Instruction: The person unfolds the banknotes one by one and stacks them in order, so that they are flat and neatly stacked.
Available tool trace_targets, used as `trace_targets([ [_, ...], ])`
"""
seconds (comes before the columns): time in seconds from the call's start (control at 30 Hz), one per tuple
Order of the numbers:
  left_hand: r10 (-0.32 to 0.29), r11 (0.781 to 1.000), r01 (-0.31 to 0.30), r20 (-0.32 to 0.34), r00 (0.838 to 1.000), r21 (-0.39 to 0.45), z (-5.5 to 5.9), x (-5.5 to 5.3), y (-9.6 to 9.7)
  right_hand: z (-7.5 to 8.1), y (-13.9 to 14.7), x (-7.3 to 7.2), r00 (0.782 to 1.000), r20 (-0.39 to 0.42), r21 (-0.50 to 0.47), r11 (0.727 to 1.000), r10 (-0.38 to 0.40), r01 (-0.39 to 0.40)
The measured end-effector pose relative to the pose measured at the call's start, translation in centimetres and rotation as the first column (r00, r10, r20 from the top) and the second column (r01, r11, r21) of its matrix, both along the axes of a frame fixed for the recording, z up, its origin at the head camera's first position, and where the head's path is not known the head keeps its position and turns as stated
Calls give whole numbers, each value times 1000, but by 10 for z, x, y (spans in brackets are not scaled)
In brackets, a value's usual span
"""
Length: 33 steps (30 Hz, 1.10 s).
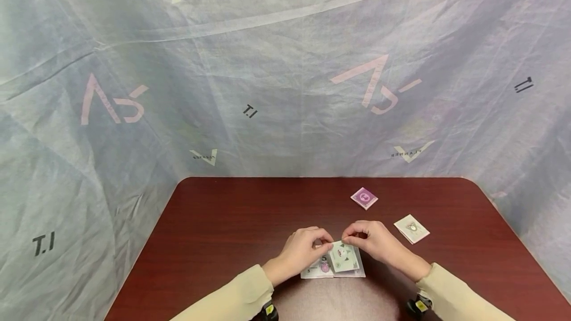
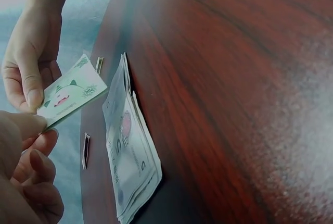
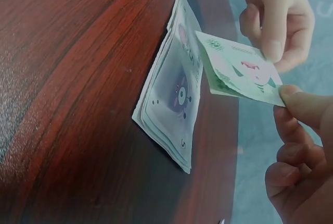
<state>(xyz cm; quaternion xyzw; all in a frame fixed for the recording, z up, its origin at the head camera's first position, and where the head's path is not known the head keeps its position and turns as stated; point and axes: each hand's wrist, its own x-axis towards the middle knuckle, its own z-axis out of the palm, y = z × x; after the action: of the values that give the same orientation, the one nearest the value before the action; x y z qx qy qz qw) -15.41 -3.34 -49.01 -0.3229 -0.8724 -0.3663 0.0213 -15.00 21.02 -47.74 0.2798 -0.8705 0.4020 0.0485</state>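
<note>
Both hands pinch a folded pale green paper note (image 1: 344,257), printed with a cartoon face, between thumb and fingers. My left hand (image 1: 303,247) grips its upper left corner and my right hand (image 1: 374,240) its upper right corner, in the head view. Seen from the right wrist, the note's folded layers part slightly at the far end. Just beneath it, a stack of larger lilac-white paper notes (image 3: 174,94) marked with a 5 lies creased on the table. The green note overlaps part of this stack in the head view.
A small purple folded note (image 1: 364,197) lies at the back of the dark red wooden table (image 1: 232,212). Nearer the right side sits a whitish folded note (image 1: 412,228). Grey printed cloth (image 1: 285,73) hangs around the table's back and sides.
</note>
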Motion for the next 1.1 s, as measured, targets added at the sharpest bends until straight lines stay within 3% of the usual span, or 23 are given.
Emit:
trace_targets([
  [0.3, 37, 999, -37, 15, 999, -9, -6, 8, -1, -7, -7, 10, 998, -60, -25, 1000, -15, 13],
  [0.43, 105, 993, -107, 25, 994, 55, -9, 4, -3, -9, -6, 9, 987, -119, -45, 993, -109, 104],
  [0.6, 192, 948, -220, 134, 972, 232, -8, -10, -3, -4, 0, 1, 946, -222, -69, 971, -238, 228],
  [0.73, 210, 899, -276, 218, 953, 339, -8, -14, -3, -2, 3, 0, 927, -266, -68, 964, -265, 256],
  [0.9, 240, 861, -330, 263, 935, 387, -7, -11, 0, -4, 1, 1, 923, -293, -43, 968, -248, 247],
  [1.1, 284, 832, -379, 277, 918, 405, -4, -6, 4, -6, -3, 5, 914, -332, -60, 972, -235, 228],
])
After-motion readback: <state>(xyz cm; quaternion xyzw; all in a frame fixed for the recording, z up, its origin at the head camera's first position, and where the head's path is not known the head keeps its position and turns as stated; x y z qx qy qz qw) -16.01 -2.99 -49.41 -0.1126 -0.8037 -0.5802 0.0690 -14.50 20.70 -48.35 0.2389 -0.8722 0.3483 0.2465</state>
